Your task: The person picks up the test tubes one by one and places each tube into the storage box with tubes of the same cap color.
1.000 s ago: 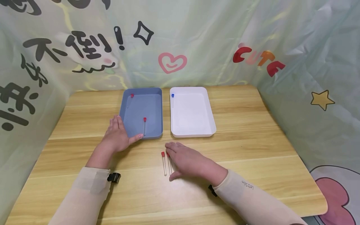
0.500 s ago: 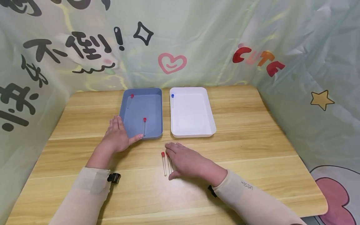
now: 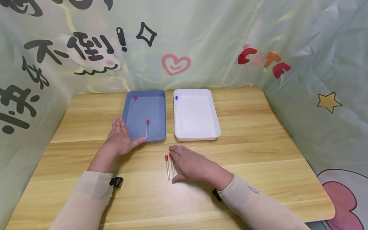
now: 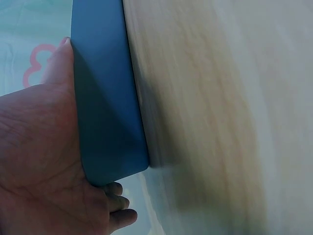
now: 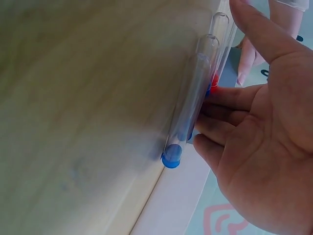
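My left hand [image 3: 118,139] rests against the near left corner of a blue-grey tray [image 3: 157,110], its fingers straight along the side and the thumb at the front rim. Two red-capped test tubes lie in that tray, one test tube [image 3: 148,130] near the front. Palm inward and fingers extended, my right hand [image 3: 192,164] stands over a small group of clear test tubes on the table. One red-capped test tube [image 3: 167,169] lies left of it. In the right wrist view, a blue-capped test tube [image 5: 188,112] shows beside the fingers [image 5: 215,129]; the hand partly hides others.
A white tray [image 3: 196,115] stands right of the blue-grey one, with a blue-capped test tube [image 3: 176,103] along its left side. The wooden table [image 3: 258,153] is bounded by a printed curtain [image 3: 212,48] at the back and sides.
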Demonstrator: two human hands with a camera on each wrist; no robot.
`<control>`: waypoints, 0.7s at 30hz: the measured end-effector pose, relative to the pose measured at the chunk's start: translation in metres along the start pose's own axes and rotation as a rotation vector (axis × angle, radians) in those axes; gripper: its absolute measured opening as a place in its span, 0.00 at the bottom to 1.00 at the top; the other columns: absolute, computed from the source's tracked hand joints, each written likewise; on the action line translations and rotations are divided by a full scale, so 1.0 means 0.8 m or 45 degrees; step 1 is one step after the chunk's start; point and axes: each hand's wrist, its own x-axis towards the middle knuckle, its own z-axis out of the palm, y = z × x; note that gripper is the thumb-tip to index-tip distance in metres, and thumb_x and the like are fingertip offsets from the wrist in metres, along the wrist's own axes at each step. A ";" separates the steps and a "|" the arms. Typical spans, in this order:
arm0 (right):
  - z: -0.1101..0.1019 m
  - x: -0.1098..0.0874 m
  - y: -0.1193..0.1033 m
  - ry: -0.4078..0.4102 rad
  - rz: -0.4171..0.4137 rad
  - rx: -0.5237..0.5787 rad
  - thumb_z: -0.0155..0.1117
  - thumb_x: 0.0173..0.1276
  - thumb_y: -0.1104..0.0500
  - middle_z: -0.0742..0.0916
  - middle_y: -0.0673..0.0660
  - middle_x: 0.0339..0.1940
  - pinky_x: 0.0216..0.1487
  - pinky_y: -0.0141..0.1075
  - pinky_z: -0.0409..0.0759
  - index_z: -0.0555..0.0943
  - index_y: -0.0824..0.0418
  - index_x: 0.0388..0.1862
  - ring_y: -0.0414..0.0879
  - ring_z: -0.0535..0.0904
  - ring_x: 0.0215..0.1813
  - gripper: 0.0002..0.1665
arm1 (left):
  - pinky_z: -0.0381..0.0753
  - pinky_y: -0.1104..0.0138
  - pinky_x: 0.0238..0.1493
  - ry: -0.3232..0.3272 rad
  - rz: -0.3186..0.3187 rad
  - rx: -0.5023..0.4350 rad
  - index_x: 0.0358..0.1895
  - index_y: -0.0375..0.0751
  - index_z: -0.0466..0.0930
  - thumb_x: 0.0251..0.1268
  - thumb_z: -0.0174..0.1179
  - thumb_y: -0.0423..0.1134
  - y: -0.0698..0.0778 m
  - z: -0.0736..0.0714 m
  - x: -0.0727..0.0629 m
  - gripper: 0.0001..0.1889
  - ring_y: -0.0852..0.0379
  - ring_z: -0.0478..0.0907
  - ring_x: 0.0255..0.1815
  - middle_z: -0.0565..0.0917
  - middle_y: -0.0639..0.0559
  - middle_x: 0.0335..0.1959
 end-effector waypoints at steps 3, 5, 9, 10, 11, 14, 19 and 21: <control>-0.001 -0.001 0.000 0.013 -0.003 0.007 0.71 0.70 0.28 0.66 0.62 0.89 0.93 0.46 0.55 0.65 0.68 0.85 0.56 0.59 0.91 0.62 | 0.42 0.32 0.88 -0.002 -0.001 -0.001 0.81 0.14 0.22 0.72 0.46 0.83 0.000 0.000 0.000 0.74 0.17 0.28 0.88 0.26 0.16 0.85; -0.002 -0.001 0.001 0.022 0.000 0.020 0.72 0.70 0.28 0.66 0.62 0.89 0.93 0.46 0.55 0.65 0.68 0.85 0.56 0.59 0.91 0.61 | 0.41 0.32 0.88 -0.006 -0.002 -0.003 0.81 0.14 0.21 0.72 0.46 0.83 0.000 0.000 0.000 0.74 0.17 0.27 0.88 0.25 0.16 0.85; -0.003 -0.002 0.003 0.038 0.006 0.037 0.72 0.69 0.28 0.66 0.61 0.89 0.92 0.45 0.57 0.65 0.68 0.85 0.56 0.59 0.91 0.62 | 0.41 0.32 0.88 -0.008 0.003 -0.001 0.81 0.14 0.21 0.71 0.44 0.84 -0.001 0.000 0.001 0.74 0.17 0.27 0.87 0.24 0.17 0.85; -0.003 -0.003 0.003 0.043 0.004 0.038 0.72 0.69 0.28 0.66 0.61 0.89 0.92 0.45 0.57 0.65 0.68 0.85 0.56 0.60 0.91 0.62 | 0.41 0.32 0.88 -0.008 0.003 0.000 0.81 0.14 0.21 0.70 0.44 0.85 -0.001 0.000 0.001 0.75 0.17 0.27 0.87 0.24 0.17 0.85; -0.003 -0.003 0.004 0.050 0.002 0.037 0.72 0.69 0.28 0.66 0.61 0.89 0.92 0.45 0.57 0.65 0.68 0.85 0.56 0.60 0.91 0.62 | 0.41 0.32 0.88 -0.007 0.004 -0.001 0.81 0.14 0.21 0.70 0.43 0.85 -0.001 0.000 0.001 0.75 0.17 0.27 0.87 0.24 0.17 0.85; -0.003 -0.003 0.006 0.071 -0.011 0.045 0.72 0.70 0.28 0.67 0.62 0.89 0.92 0.46 0.58 0.65 0.69 0.85 0.57 0.60 0.91 0.62 | 0.42 0.32 0.88 -0.004 0.002 -0.001 0.81 0.14 0.21 0.70 0.44 0.85 -0.001 0.000 0.001 0.75 0.17 0.28 0.88 0.25 0.16 0.85; -0.006 -0.002 0.008 0.090 -0.020 0.052 0.72 0.69 0.28 0.66 0.62 0.89 0.92 0.46 0.57 0.62 0.68 0.86 0.57 0.60 0.91 0.64 | 0.42 0.32 0.88 0.000 -0.002 -0.007 0.81 0.14 0.21 0.71 0.45 0.84 -0.001 0.000 0.001 0.74 0.17 0.28 0.88 0.26 0.17 0.85; -0.008 -0.002 0.008 0.097 -0.019 0.059 0.73 0.69 0.28 0.66 0.63 0.89 0.92 0.46 0.57 0.61 0.69 0.86 0.57 0.60 0.91 0.65 | 0.42 0.32 0.88 0.000 -0.002 -0.007 0.81 0.14 0.21 0.70 0.45 0.84 0.000 0.000 0.000 0.75 0.17 0.28 0.88 0.26 0.16 0.85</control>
